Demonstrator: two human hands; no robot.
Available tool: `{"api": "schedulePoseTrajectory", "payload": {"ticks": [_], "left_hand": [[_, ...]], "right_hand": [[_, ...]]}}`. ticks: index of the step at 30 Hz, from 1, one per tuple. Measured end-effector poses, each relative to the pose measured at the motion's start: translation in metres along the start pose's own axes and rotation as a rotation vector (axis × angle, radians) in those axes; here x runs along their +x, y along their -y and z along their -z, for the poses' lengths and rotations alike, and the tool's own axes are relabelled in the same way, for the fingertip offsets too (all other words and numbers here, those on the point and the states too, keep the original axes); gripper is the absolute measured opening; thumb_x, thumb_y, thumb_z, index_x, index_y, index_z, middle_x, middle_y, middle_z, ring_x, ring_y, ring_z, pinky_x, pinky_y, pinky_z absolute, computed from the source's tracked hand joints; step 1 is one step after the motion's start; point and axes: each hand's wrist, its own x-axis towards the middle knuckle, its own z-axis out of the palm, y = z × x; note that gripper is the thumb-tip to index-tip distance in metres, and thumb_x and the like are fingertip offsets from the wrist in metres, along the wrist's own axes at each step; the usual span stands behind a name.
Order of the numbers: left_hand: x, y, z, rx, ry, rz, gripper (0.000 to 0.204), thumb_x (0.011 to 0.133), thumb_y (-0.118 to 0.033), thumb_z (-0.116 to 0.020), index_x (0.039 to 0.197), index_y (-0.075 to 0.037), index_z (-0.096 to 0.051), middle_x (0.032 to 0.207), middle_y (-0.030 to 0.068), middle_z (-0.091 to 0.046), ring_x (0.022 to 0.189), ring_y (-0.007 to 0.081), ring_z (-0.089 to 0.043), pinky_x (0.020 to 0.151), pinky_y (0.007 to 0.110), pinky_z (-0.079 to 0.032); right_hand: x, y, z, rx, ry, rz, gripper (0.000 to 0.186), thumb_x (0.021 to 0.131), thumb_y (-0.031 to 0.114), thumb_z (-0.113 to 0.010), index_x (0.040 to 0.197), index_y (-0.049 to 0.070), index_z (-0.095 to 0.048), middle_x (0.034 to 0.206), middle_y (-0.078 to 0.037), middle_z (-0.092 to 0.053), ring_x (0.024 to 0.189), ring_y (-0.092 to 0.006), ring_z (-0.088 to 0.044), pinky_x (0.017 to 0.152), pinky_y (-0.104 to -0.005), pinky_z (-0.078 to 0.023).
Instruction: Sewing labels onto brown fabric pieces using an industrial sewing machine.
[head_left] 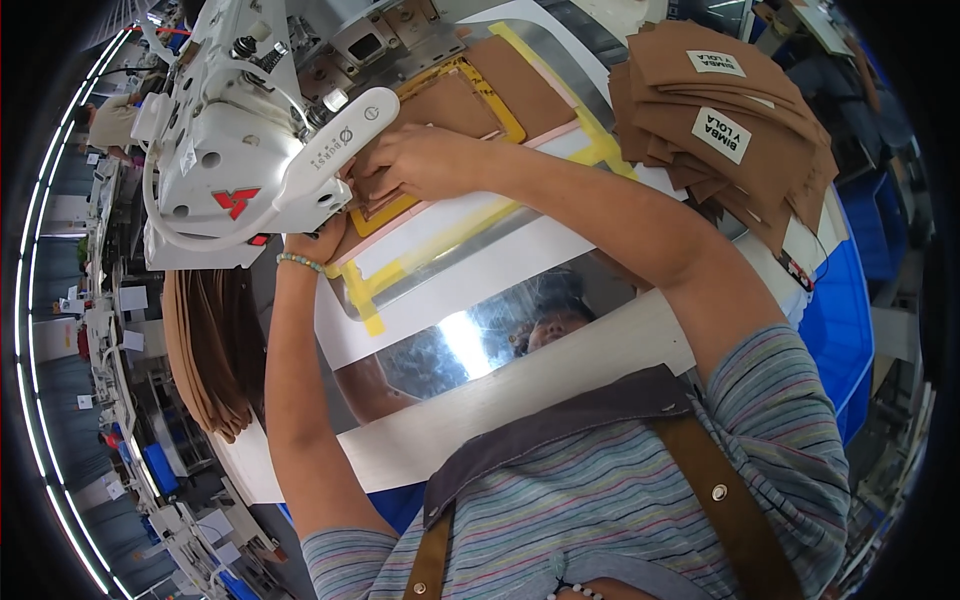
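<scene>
Under the white sewing machine head [225,150] lies a brown panel [425,103] inside a yellow rectangular frame [488,92]. My right hand [430,163] rests over the frame's near part with its fingers bent together. Its fingertips sit close to the needle area, partly behind the white lamp arm [350,130], so what they pinch is hidden. My left hand [325,240], below a beaded bracelet, reaches in at the panel's near left corner. The machine head covers most of its fingers. Yellow tape [365,300] and pink strips border the work on a white sheet.
A tall pile of brown pouch-like pieces with white labels [740,85] stands at the right. More brown pieces [210,350] hang stacked at the left, below the machine. A shiny metal plate [470,345] lies near me. A blue bin [845,320] stands beyond the right table edge.
</scene>
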Motion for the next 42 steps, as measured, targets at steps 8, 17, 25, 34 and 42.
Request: {"api": "schedulePoseTrajectory", "payload": {"ticks": [8, 17, 25, 34, 42], "left_hand": [[-0.008, 0.044, -0.03, -0.122, -0.056, 0.086, 0.035, 0.095, -0.021, -0.07, 0.128, -0.011, -0.072, 0.13, 0.0138, -0.073, 0.124, 0.0356, -0.066, 0.112, 0.047, -0.05], [-0.052, 0.056, -0.042, -0.115, -0.176, 0.167, 0.031, 0.093, -0.013, -0.071, 0.122, -0.005, -0.074, 0.124, 0.0178, -0.075, 0.119, 0.0408, -0.068, 0.104, 0.051, -0.054], [-0.058, -0.036, 0.034, -1.185, -1.186, 0.652, 0.049, 0.111, -0.032, -0.048, 0.139, 0.006, -0.06, 0.137, 0.0186, -0.068, 0.126, 0.0322, -0.064, 0.118, 0.047, -0.044], [-0.06, -0.071, 0.059, -0.909, -0.967, 0.433, 0.074, 0.106, -0.01, -0.067, 0.166, -0.006, -0.023, 0.162, 0.0129, -0.041, 0.145, 0.0238, -0.044, 0.126, 0.043, -0.031], [-0.059, -0.078, 0.069, -1.036, -0.921, 0.408, 0.061, 0.109, -0.012, -0.064, 0.162, -0.006, -0.034, 0.155, 0.0091, -0.051, 0.141, 0.0196, -0.048, 0.122, 0.04, -0.035]], "right_hand": [[0.011, -0.01, -0.003, -0.009, 0.023, 0.015, 0.04, 0.09, 0.004, -0.066, 0.119, 0.025, -0.084, 0.133, -0.001, -0.071, 0.127, -0.0263, -0.063, 0.108, -0.0442, -0.052], [0.033, -0.018, -0.007, -0.076, 0.06, -0.076, 0.037, 0.092, 0.011, -0.063, 0.126, 0.012, -0.078, 0.136, -0.006, -0.07, 0.135, -0.0295, -0.056, 0.114, -0.0456, -0.048], [0.034, -0.016, 0.01, 0.043, 0.182, -0.157, 0.039, 0.091, 0.003, -0.059, 0.123, 0.011, -0.08, 0.14, -0.006, -0.071, 0.14, -0.0298, -0.055, 0.119, -0.0426, -0.047], [0.035, 0.006, 0.025, 0.143, 0.228, -0.099, 0.042, 0.089, -0.006, -0.057, 0.121, 0.008, -0.082, 0.143, -0.011, -0.07, 0.137, -0.031, -0.061, 0.118, -0.0399, -0.048], [0.015, 0.003, 0.017, 0.129, 0.143, -0.03, 0.037, 0.09, -0.003, -0.06, 0.12, 0.005, -0.081, 0.141, -0.01, -0.071, 0.135, -0.0298, -0.06, 0.117, -0.0409, -0.049]]}}
